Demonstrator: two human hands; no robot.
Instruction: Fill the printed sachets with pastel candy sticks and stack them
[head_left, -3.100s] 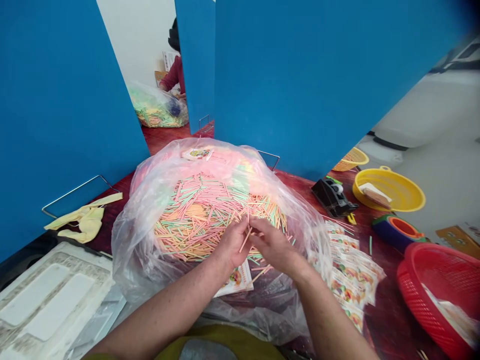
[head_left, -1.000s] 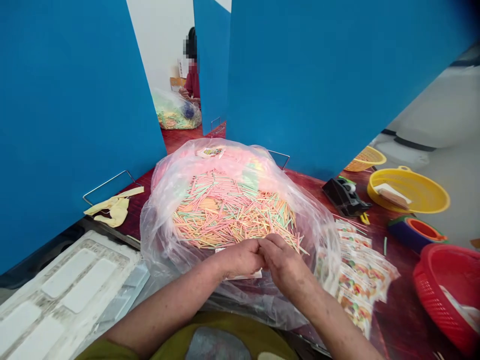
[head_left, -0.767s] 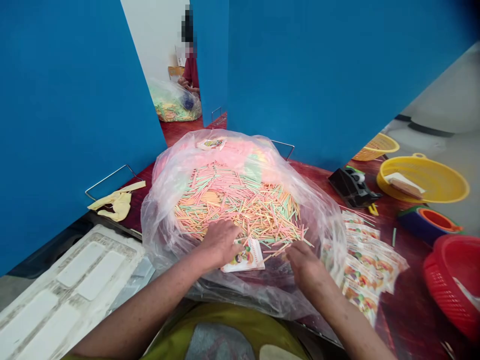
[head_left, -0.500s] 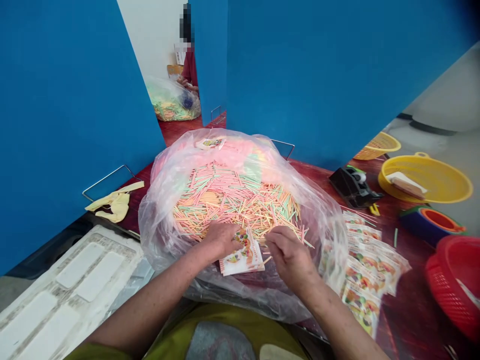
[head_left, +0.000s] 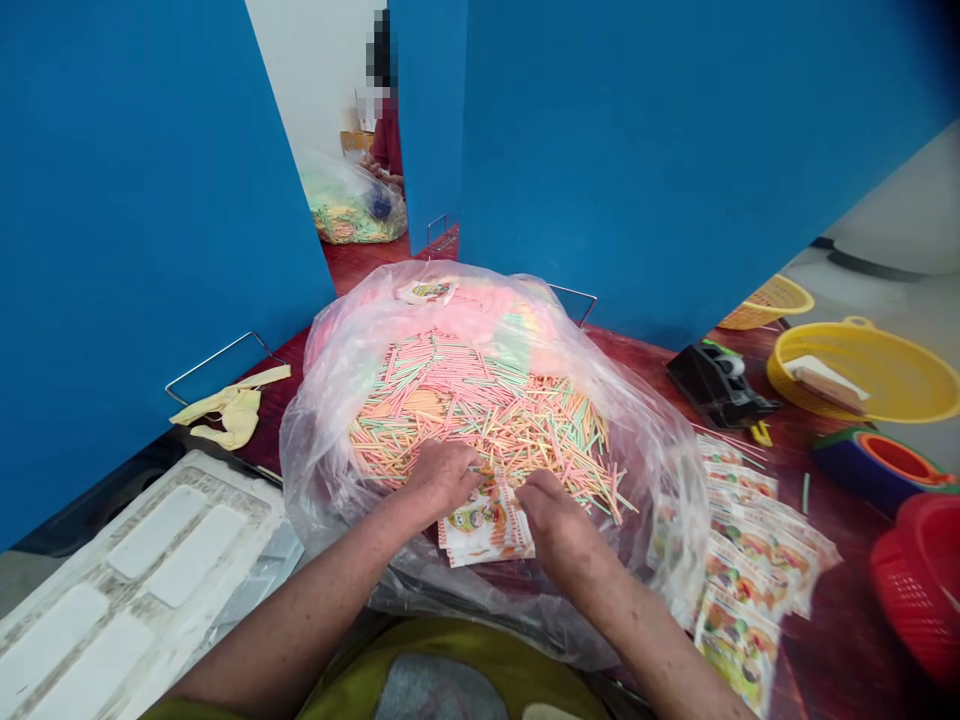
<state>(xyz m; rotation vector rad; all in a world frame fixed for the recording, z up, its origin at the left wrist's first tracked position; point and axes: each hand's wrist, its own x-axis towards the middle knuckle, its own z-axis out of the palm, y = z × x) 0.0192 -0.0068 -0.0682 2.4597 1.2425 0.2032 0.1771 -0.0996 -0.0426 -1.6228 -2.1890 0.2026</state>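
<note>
A big clear plastic bag [head_left: 330,400] lies open on the table, heaped with thin pastel sticks [head_left: 480,400]. At its near edge sits a small stack of printed packets [head_left: 480,522]. My left hand [head_left: 439,475] rests curled on the stack's upper left corner and the sticks beside it. My right hand [head_left: 551,515] is curled at the stack's right edge, fingertips at the top packet's edge. What the fingers pinch is hidden.
More printed packets [head_left: 739,560] are spread at the right. Behind them stand a black tape dispenser [head_left: 716,385], yellow baskets [head_left: 870,370], a red basket [head_left: 919,580] and a blue-orange cup [head_left: 881,460]. Blue partitions [head_left: 637,150] wall the back. A white tray [head_left: 135,580] and yellow cloth [head_left: 229,415] lie left. Another person sits far back.
My hands came together near the stack, split apart, then closed in on the packets again. The right hand has moved left and down to the stack's right edge.
</note>
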